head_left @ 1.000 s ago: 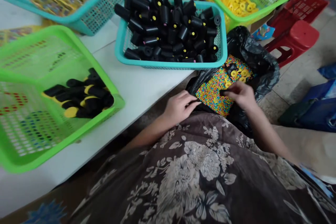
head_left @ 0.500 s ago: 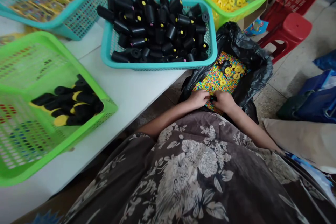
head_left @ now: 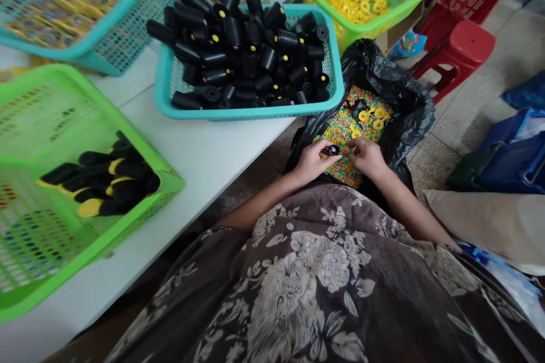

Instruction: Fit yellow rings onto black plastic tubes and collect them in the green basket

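Note:
My left hand (head_left: 312, 161) is closed round a black tube (head_left: 333, 150), its round end facing up with coloured bits showing inside. Just to the right, my right hand (head_left: 368, 157) has its fingers pinched together over the beads; what they hold, if anything, is too small to tell. Both hands are above small multicoloured beads (head_left: 340, 125) in a container lined with a black plastic bag (head_left: 411, 103). Several yellow ring pieces (head_left: 378, 124) lie on the beads beyond my hands.
A teal basket (head_left: 251, 113) heaped with black tubes stands on the white table (head_left: 200, 153). Green baskets (head_left: 170, 178) are at the left and back, another teal basket (head_left: 102, 51) at upper left. A red stool (head_left: 472, 45) and blue bins (head_left: 519, 153) are at the right.
My hands have moved apart. The black tube now shows in my left hand with its end upward, and my right hand has drawn off it. The view has shifted slightly.

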Motion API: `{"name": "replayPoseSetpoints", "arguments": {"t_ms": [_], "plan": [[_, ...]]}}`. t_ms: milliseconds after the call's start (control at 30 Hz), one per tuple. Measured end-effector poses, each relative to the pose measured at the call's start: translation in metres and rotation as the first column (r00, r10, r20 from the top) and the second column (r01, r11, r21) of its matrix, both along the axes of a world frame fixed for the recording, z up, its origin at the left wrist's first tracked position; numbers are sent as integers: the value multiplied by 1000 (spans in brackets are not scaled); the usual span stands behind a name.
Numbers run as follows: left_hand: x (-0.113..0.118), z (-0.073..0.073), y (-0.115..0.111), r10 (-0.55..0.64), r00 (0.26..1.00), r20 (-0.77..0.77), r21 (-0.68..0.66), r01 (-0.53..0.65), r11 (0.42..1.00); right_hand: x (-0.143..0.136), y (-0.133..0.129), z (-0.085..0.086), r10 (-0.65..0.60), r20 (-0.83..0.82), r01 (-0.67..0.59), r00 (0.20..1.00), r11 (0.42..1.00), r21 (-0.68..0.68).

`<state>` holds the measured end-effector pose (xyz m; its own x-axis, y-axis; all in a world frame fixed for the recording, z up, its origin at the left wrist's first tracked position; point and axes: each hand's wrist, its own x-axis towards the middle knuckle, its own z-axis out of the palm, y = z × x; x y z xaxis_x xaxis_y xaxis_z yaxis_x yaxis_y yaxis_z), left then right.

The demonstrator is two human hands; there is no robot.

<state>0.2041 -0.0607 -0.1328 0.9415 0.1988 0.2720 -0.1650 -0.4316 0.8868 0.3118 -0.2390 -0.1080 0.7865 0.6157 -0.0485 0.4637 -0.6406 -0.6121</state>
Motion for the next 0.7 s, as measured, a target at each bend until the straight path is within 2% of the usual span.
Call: {"name": "replayPoseSetpoints", "arguments": {"t_ms": [33,100,200,267,367,433,467,533,567,600,667,700], "plan": [[-1,-1,0,11,1000,16,35,-11,999,6,2,6,-38,99,49,994,993,-108],[-2,-2,0,14,998,55,102,-20,995,18,10,17,-99,221,165,970,939,-302],[-2,-4,-2,16,996,93,138,-29,990,28,25,27,-104,225,206,969,842,-498],[-2,-6,-2,18,996,92,120,-29,992,30,31,28,-84,213,190,974,817,-545],[-3,-9,-2,27,997,66,81,-32,996,30,31,27,-101,191,191,976,820,-540],[-4,-9,-2,35,999,41,62,-38,997,29,27,25,-148,148,202,978,858,-473],[-4,-9,-2,36,999,25,55,-37,998,28,25,24,-190,109,218,976,892,-395],[-3,-6,-3,39,999,-23,43,-38,998,22,22,23,-297,-55,287,953,948,-137],[-3,-4,-3,43,998,-55,35,-41,999,17,21,23,-318,-196,327,928,945,15],[-2,-1,-4,46,995,-87,26,-44,999,11,20,22,-291,-357,363,887,919,153],[0,4,-6,57,989,-137,16,-55,998,-2,21,22,-134,-618,420,775,840,344],[1,6,-7,60,987,-147,18,-58,998,-8,22,22,-55,-687,437,725,807,396]]}}
